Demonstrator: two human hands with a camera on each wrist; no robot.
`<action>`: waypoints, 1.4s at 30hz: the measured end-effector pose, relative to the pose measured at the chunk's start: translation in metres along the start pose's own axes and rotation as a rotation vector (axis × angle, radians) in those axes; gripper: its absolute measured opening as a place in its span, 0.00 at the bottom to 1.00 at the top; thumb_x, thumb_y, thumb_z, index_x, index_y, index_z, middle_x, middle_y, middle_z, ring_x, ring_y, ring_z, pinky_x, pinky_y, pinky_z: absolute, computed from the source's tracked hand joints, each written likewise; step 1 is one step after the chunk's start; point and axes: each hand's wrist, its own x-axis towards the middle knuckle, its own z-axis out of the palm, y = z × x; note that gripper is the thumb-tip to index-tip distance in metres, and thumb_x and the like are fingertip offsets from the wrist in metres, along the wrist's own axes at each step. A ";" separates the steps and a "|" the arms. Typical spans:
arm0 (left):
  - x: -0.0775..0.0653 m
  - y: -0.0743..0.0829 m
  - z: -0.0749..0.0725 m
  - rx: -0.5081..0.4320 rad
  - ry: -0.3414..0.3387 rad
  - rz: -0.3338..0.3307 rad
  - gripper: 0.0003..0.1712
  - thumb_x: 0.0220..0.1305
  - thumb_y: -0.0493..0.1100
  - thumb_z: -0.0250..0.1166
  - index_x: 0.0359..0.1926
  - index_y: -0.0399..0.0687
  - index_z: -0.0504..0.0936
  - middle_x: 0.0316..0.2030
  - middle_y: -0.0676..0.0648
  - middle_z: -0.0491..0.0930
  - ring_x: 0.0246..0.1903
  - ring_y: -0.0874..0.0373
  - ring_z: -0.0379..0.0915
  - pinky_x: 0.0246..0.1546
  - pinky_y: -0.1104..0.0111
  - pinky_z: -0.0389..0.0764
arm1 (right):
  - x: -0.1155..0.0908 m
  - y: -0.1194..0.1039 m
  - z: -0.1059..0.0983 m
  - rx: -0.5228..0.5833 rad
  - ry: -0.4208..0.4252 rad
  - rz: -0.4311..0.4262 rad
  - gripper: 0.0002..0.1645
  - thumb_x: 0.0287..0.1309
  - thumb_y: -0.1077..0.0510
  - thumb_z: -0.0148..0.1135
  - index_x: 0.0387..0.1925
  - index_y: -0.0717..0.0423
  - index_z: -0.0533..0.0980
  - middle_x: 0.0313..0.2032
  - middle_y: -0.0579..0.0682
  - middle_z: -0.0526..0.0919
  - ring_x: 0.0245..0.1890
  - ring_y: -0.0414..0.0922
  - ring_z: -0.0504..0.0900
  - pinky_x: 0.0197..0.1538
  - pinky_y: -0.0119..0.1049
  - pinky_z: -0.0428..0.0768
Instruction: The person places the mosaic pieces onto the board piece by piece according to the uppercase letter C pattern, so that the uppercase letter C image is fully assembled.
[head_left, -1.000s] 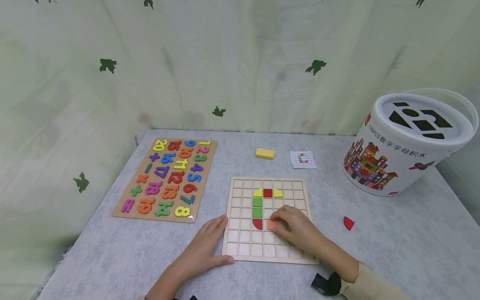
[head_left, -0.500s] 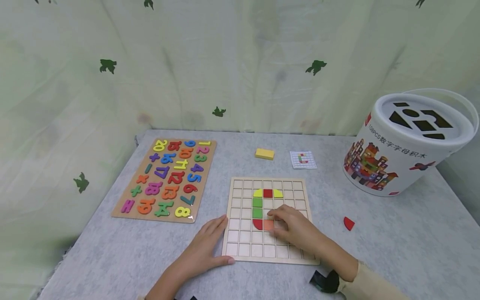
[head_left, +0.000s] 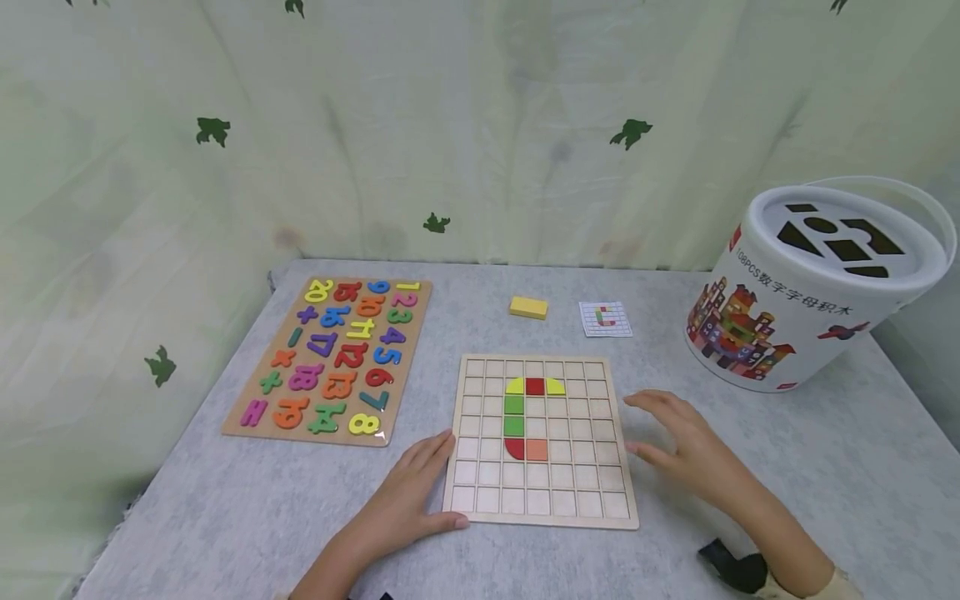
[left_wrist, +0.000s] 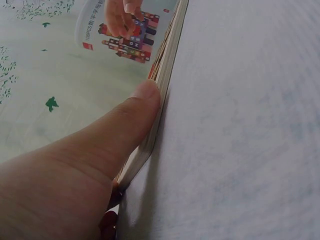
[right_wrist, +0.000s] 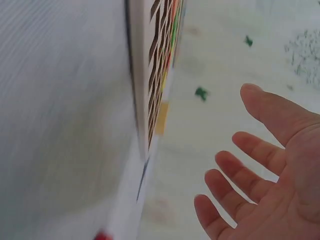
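A wooden grid board (head_left: 592, 479) lies in front of me. On it, pieces form a C shape: two yellow rounded-corner pieces (head_left: 556, 387) flank a red square (head_left: 535, 387), two green squares (head_left: 513, 415) run down the left, and a red rounded-corner piece (head_left: 515, 449) sits beside an orange square (head_left: 536, 450). My left hand (head_left: 408, 492) rests at the board's near left corner, fingers along the left side, thumb (left_wrist: 145, 95) against the near edge. Just right of the board, my right hand (head_left: 697, 454) hovers with fingers spread and nothing between them, hiding the loose red piece in the head view.
A number puzzle board (head_left: 337, 358) lies at the left. Behind the grid board are a yellow block (head_left: 528, 307) and a small card (head_left: 606, 319) with a coloured C pattern. A large white bucket (head_left: 810, 292) with a slotted lid stands at the right, and a curtain hangs behind.
My right hand let go of the orange square, which now lies flat beside the red rounded piece, and moved right, off the board. My left hand stayed put.
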 end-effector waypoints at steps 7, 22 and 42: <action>0.000 0.001 -0.001 -0.013 -0.003 -0.007 0.60 0.42 0.73 0.59 0.69 0.46 0.49 0.68 0.50 0.46 0.65 0.51 0.40 0.60 0.54 0.54 | -0.022 0.032 -0.018 -0.002 -0.058 0.184 0.35 0.51 0.50 0.64 0.58 0.57 0.65 0.55 0.58 0.66 0.54 0.57 0.64 0.50 0.58 0.66; 0.000 0.002 -0.001 -0.026 -0.002 -0.009 0.60 0.42 0.73 0.59 0.69 0.46 0.49 0.68 0.50 0.46 0.65 0.51 0.40 0.59 0.54 0.54 | -0.030 0.057 -0.016 0.026 -0.243 0.307 0.23 0.46 0.68 0.64 0.48 0.58 0.74 0.46 0.56 0.70 0.42 0.51 0.71 0.43 0.46 0.75; 0.000 0.001 -0.001 -0.016 0.003 -0.005 0.60 0.41 0.73 0.59 0.69 0.46 0.49 0.68 0.49 0.47 0.65 0.51 0.40 0.59 0.54 0.54 | -0.027 0.049 -0.008 0.018 -0.267 0.272 0.21 0.49 0.58 0.65 0.48 0.55 0.74 0.27 0.43 0.69 0.26 0.40 0.66 0.25 0.29 0.68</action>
